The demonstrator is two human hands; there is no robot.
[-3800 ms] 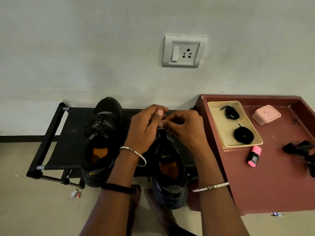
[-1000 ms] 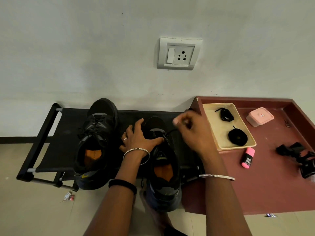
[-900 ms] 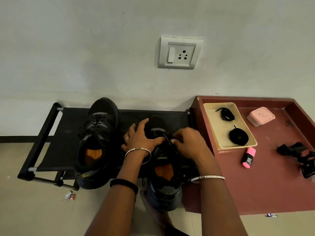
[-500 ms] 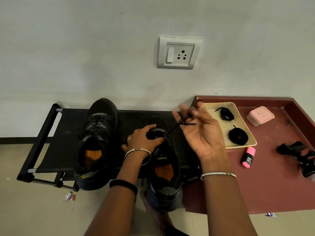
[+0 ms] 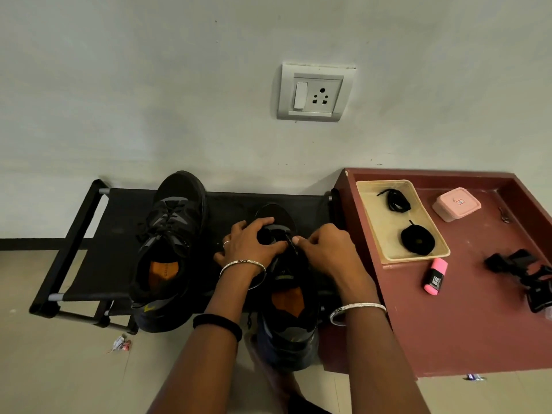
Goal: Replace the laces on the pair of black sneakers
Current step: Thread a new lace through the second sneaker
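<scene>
My right hand (image 5: 325, 249) came back down, fingers pinching the lace (image 5: 292, 245); left hand (image 5: 251, 243) grips the sneaker (image 5: 286, 312). The lacing work seems unfinished.

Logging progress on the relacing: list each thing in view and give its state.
laced sneaker: upright on rack, laces in.
held sneaker: upright, being worked on.
left hand: grips held sneaker's front.
right hand: pinches lace over held sneaker.
tray: holds two coiled lace bundles.
pink box: lid on.
highlighter: capped, lying flat.
</scene>
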